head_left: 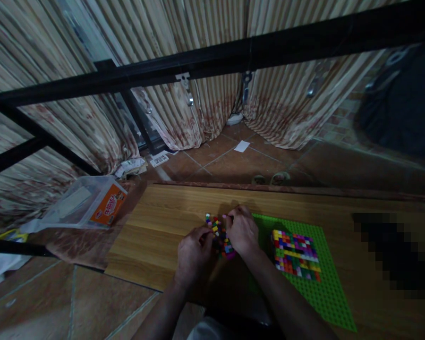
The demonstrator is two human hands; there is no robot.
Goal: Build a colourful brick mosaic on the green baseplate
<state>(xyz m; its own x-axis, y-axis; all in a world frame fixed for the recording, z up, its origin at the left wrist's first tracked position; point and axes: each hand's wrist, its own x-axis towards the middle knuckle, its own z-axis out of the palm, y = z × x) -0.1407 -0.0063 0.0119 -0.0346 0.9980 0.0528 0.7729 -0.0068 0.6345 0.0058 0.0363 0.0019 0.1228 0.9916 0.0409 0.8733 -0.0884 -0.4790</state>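
Small toy bricks (216,227) of many colours lie in a loose pile on the wooden table, between my two hands. My left hand (194,251) is at the pile's left side, thumb and forefinger pinched together; what they hold, if anything, is too small to make out. On the other side, my right hand (242,230) is closed in a pinch, with a small pink brick at its fingertips. Right of it lies a green studded baseplate (335,296), partly hidden by my right forearm. A multicoloured block of joined bricks (296,255) stands on that plate.
The wooden table (145,226) extends left and right. A clear plastic box (71,200) with an orange label sits beyond its left end. Black metal bars (212,66) cross in front of striped curtains (212,108). A dark pixelated patch covers part of the table's right.
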